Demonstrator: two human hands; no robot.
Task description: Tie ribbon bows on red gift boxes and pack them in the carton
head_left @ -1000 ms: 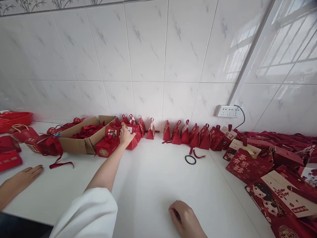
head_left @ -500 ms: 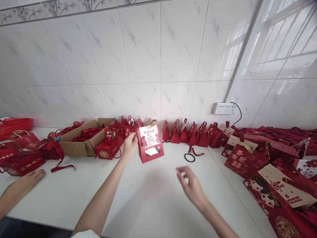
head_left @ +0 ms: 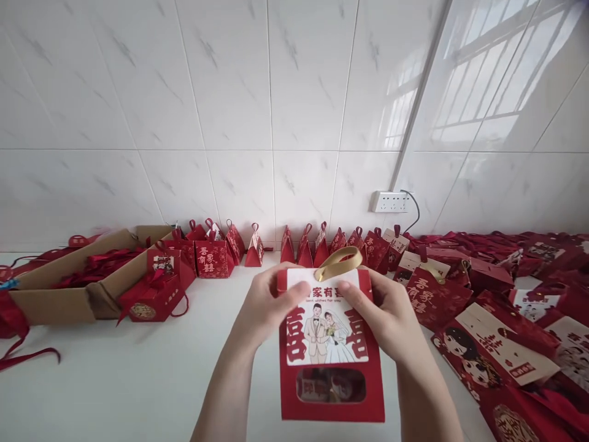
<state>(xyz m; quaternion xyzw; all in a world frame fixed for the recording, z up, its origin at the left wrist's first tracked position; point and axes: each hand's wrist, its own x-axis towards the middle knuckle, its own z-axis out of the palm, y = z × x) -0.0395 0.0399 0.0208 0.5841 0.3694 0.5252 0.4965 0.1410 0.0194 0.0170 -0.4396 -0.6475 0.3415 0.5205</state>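
Observation:
A red gift box (head_left: 327,344) with a white panel showing a couple, a clear oval window and a gold ribbon loop is held upright close to the camera. My left hand (head_left: 271,307) grips its upper left edge, thumb on the front panel. On its upper right edge, my right hand (head_left: 386,307) is closed the same way, thumb also on the front. Small items show dimly through the window. The fingers behind the box are hidden.
Small red boxes (head_left: 304,248) stand along the tiled wall. An open cardboard box (head_left: 55,307) with red ribbons and a red box (head_left: 150,304) lie left. A pile of red boxes (head_left: 442,298) fills the right, below a socket strip (head_left: 391,202).
The gift box has come much closer to the camera. My right hand, empty before, now grips it too. The view has turned right, and the other person's hand at the left is out of view.

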